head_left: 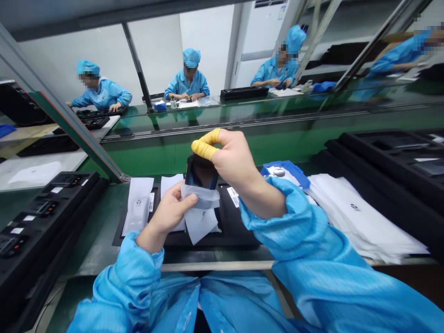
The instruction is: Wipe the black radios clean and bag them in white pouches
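Device (pixel 203 172), dark, partly inside white pouch (pixel 204 198), above black tray (pixel 237 233); probably stiff, slick, scratchable: hold by edges. Left hand (pixel 174 206) grips thin pouch; right hand (pixel 237 159) pinches device's far end.

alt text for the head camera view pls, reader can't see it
A person's left hand holds a white pouch around the lower part of a dark device, while the right hand, with yellow finger covers, holds its top. Below, more white pouches lie on a black surface; co-workers in blue work opposite.
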`<act>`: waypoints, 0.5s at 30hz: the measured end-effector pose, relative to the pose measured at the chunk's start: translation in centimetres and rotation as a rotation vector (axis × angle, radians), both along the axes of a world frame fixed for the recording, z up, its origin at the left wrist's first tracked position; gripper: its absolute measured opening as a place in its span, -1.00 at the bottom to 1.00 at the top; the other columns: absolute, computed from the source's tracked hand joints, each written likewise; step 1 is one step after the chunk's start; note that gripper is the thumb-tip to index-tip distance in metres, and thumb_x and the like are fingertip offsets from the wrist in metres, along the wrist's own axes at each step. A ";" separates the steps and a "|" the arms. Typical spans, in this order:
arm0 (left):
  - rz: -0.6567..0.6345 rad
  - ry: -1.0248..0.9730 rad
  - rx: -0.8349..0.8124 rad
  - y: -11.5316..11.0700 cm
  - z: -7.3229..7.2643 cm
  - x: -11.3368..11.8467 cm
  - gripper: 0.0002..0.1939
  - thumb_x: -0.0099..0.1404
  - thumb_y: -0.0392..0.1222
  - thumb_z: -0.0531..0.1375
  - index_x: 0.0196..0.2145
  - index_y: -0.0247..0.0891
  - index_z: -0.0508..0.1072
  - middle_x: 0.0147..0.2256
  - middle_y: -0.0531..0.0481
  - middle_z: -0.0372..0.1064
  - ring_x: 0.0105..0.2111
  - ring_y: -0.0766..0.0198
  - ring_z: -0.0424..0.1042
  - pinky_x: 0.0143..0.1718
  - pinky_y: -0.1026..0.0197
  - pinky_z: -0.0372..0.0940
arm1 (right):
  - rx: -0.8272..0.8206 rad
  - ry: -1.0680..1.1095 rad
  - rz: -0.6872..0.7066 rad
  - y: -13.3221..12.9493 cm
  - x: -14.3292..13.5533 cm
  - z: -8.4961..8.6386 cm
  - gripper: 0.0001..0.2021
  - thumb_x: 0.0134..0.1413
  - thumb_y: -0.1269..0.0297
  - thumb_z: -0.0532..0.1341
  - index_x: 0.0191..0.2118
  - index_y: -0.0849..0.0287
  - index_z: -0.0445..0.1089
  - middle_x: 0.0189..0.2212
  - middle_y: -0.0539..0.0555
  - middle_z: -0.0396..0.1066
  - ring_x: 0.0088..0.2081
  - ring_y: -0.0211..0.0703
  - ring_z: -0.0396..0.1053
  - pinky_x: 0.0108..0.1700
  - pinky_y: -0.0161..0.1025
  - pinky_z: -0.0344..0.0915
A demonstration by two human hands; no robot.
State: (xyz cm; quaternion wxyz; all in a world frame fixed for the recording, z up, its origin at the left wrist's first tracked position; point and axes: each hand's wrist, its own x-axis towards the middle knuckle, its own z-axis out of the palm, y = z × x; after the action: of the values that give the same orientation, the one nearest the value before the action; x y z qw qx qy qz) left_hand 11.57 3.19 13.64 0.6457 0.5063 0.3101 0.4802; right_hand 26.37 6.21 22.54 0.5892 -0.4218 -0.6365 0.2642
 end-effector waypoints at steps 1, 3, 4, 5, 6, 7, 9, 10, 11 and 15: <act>0.009 -0.013 0.020 0.0 0.0 0.1 -0.54 -0.06 0.05 0.44 -0.27 -0.25 0.48 -0.32 -0.04 0.53 -0.29 0.16 0.50 -0.23 0.17 0.36 | -0.020 0.000 -0.001 0.0 0.0 0.0 -0.75 -0.11 0.11 0.35 -0.56 0.19 0.41 -0.55 -0.05 0.38 -0.42 -0.26 0.33 -0.27 -0.21 0.26; 0.023 -0.048 0.037 -0.1 0.0 0.5 -0.40 -0.07 0.00 0.45 -0.08 -0.20 0.43 -0.17 -0.07 0.52 -0.16 0.11 0.50 -0.14 0.14 0.36 | -0.036 -0.016 0.021 0.0 0.2 -0.2 -0.69 -0.11 0.00 0.33 -0.54 0.18 0.42 -0.51 -0.03 0.41 -0.39 -0.23 0.35 -0.24 -0.20 0.28; 0.034 -0.073 0.039 -0.2 0.0 0.6 -0.32 -0.08 -0.01 0.46 -0.01 -0.18 0.39 -0.11 -0.09 0.51 -0.13 0.09 0.49 -0.11 0.12 0.36 | -0.028 -0.038 0.046 0.0 0.4 -0.3 -0.66 -0.11 -0.05 0.32 -0.52 0.17 0.43 -0.47 -0.02 0.43 -0.34 -0.20 0.37 -0.20 -0.18 0.28; 0.050 -0.102 0.037 -0.2 0.0 0.7 -0.26 -0.08 -0.02 0.46 0.05 -0.16 0.35 -0.09 -0.10 0.50 -0.11 0.08 0.49 -0.09 0.10 0.35 | -0.018 -0.061 0.075 -0.1 0.7 -0.6 -0.65 -0.09 -0.08 0.30 -0.47 0.15 0.45 -0.42 0.00 0.46 -0.28 -0.18 0.39 -0.15 -0.17 0.28; 0.069 -0.135 0.032 -0.3 -0.1 0.8 -0.21 -0.07 -0.01 0.45 0.10 -0.16 0.31 -0.09 -0.10 0.50 -0.12 0.08 0.50 -0.08 0.09 0.36 | -0.016 -0.078 0.106 -0.2 1.1 -0.9 -0.63 -0.08 -0.11 0.28 -0.40 0.14 0.46 -0.35 0.02 0.47 -0.22 -0.16 0.39 -0.10 -0.16 0.28; 0.089 -0.168 0.024 -0.4 -0.1 0.9 -0.18 -0.06 -0.01 0.45 0.13 -0.16 0.27 -0.10 -0.11 0.50 -0.14 0.09 0.51 -0.08 0.09 0.36 | -0.029 -0.083 0.131 -0.3 1.5 -1.3 -0.61 -0.07 -0.13 0.27 -0.33 0.12 0.46 -0.30 0.03 0.47 -0.18 -0.15 0.39 -0.08 -0.15 0.28; 0.126 -0.225 0.004 -0.4 -0.1 0.8 -0.13 -0.06 0.00 0.45 0.16 -0.16 0.23 -0.12 -0.11 0.51 -0.15 0.10 0.51 -0.08 0.10 0.37 | -0.107 -0.073 0.159 -0.7 2.3 -2.3 -0.56 -0.10 -0.15 0.27 -0.26 0.12 0.41 -0.28 0.05 0.45 -0.21 -0.16 0.38 -0.11 -0.14 0.30; 0.139 -0.245 -0.002 -0.3 0.0 0.8 -0.13 -0.07 0.00 0.45 0.17 -0.16 0.23 -0.12 -0.11 0.51 -0.15 0.11 0.51 -0.08 0.11 0.37 | -0.154 -0.076 0.177 -1.0 2.6 -2.9 -0.56 -0.13 -0.15 0.29 -0.28 0.13 0.39 -0.31 0.04 0.43 -0.26 -0.18 0.37 -0.16 -0.15 0.31; 0.147 -0.261 -0.002 -0.3 0.0 0.7 -0.12 -0.08 -0.01 0.46 0.16 -0.16 0.23 -0.12 -0.11 0.51 -0.14 0.11 0.51 -0.08 0.12 0.36 | -0.195 -0.095 0.213 -1.3 2.8 -3.5 -0.58 -0.15 -0.13 0.31 -0.32 0.13 0.37 -0.36 0.02 0.42 -0.31 -0.20 0.35 -0.20 -0.17 0.31; 0.175 -0.297 0.033 -0.3 -0.1 0.6 -0.11 -0.09 0.01 0.46 0.16 -0.09 0.22 -0.08 -0.07 0.50 -0.10 0.13 0.49 -0.06 0.15 0.35 | -0.249 -0.175 0.354 -2.7 2.6 -5.3 -0.76 -0.06 0.08 0.28 -0.46 0.14 0.31 -0.50 -0.05 0.35 -0.43 -0.28 0.27 -0.30 -0.24 0.28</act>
State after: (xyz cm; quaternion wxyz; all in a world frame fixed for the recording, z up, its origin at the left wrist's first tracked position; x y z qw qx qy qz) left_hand 12.17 2.91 13.59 0.6317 0.4115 0.2463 0.6090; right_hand 28.99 3.54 17.28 0.4198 -0.3943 -0.7117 0.4023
